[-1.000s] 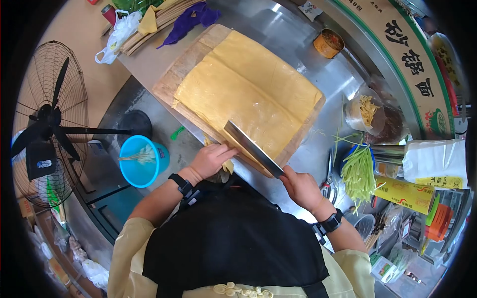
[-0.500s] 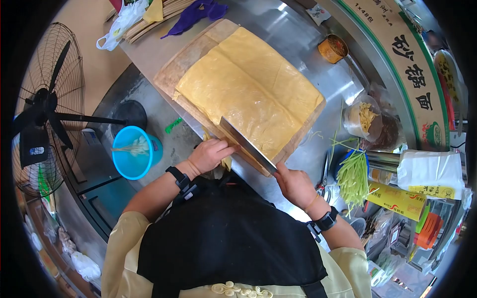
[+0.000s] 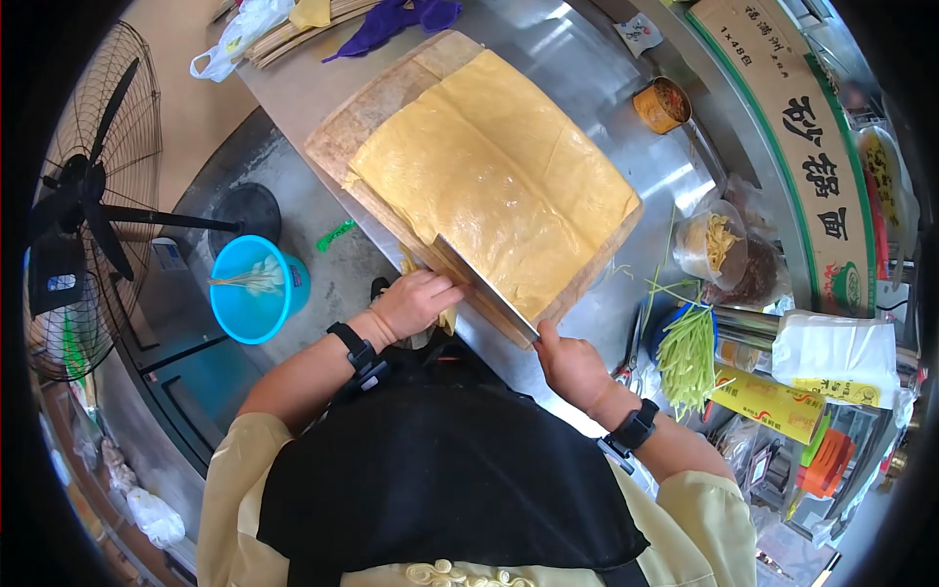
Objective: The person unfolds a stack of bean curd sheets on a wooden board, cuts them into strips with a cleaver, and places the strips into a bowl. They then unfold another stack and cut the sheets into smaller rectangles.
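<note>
A stack of thin yellow sheets, resembling tofu skin [image 3: 489,176], lies flat on a wooden cutting board [image 3: 386,96]. My right hand [image 3: 577,372] is closed around the handle of a knife [image 3: 483,286] with a wide blade. The blade lies along the near edge of the sheets. My left hand [image 3: 418,303] is at the board's near edge, beside the blade, with its fingers curled together. Yellow strips [image 3: 447,319] show next to and below that hand. What its fingers hold, if anything, is hidden.
A blue bucket [image 3: 252,292] and a fan [image 3: 88,186] are at the left. On the steel counter, right of the board, are cut green stalks [image 3: 689,362], scissors [image 3: 627,364], a tub of yellow strips [image 3: 710,244] and a tin [image 3: 661,105]. A purple cloth [image 3: 396,24] lies behind.
The knife blade has tilted and now appears narrower, more edge-on, at nearly the same place. My left hand has barely moved. The whole view has shifted slightly.
</note>
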The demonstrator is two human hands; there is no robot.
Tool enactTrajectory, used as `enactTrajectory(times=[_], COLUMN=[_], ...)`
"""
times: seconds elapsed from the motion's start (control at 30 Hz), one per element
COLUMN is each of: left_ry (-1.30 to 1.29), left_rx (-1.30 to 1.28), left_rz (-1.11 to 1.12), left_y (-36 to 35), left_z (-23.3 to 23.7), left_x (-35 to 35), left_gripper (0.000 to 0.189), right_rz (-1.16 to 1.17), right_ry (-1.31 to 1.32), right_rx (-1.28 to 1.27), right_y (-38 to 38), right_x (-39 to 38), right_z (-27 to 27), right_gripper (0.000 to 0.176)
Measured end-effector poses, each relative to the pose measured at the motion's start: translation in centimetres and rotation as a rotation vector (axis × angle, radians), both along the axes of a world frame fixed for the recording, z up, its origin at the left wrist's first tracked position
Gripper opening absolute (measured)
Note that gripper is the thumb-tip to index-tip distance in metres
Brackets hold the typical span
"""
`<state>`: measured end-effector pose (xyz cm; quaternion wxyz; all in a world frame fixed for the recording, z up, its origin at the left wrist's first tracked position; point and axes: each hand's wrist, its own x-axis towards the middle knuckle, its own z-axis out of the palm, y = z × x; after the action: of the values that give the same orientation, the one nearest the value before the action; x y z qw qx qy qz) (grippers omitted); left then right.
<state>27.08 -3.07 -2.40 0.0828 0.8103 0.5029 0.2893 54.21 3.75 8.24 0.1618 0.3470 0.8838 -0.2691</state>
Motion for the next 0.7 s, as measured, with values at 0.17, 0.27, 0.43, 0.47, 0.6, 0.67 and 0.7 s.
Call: enactTrajectory(times=[0.17, 0.27, 0.43, 0.47, 0.6, 0.67, 0.7], left_ry=[-0.006, 0.005, 0.03, 0.029, -0.002, -0.012, -0.006], left_rx=[0.028, 0.047, 0.067, 0.064, 0.064, 0.067, 0.063], left_rz=[0.012, 0.016, 0.031, 0.045, 0.064, 0.049, 0.038], left_y=[0.1, 0.0, 0.3, 0.2, 0.0, 0.0, 0.1], left_z=[0.0, -0.2, 1.1, 1.2, 1.3, 1.1, 1.0], left_x=[0.0, 0.3, 0.1, 0.1, 0.1, -0.1, -0.2], left_gripper=[0.02, 0.018, 0.013, 0.013, 0.013, 0.013, 0.013], right_rz=[0.009, 0.001, 0.018, 0.019, 0.009, 0.012, 0.018], right_ry=[-0.041, 0.02, 0.091, 0.109, 0.159, 0.168, 0.171], right_rx=[-0.002, 0.032, 0.099, 0.1, 0.088, 0.089, 0.093], right_y=[0.1, -0.1, 0.2, 0.3, 0.2, 0.2, 0.3], right_x=[-0.8, -0.2, 0.0, 0.1, 0.6, 0.6, 0.6], right_z=[0.7, -0.2, -0.4, -0.3, -0.7, -0.8, -0.7], right_gripper=[0.019, 0.018, 0.017, 0.017, 0.02, 0.02, 0.018])
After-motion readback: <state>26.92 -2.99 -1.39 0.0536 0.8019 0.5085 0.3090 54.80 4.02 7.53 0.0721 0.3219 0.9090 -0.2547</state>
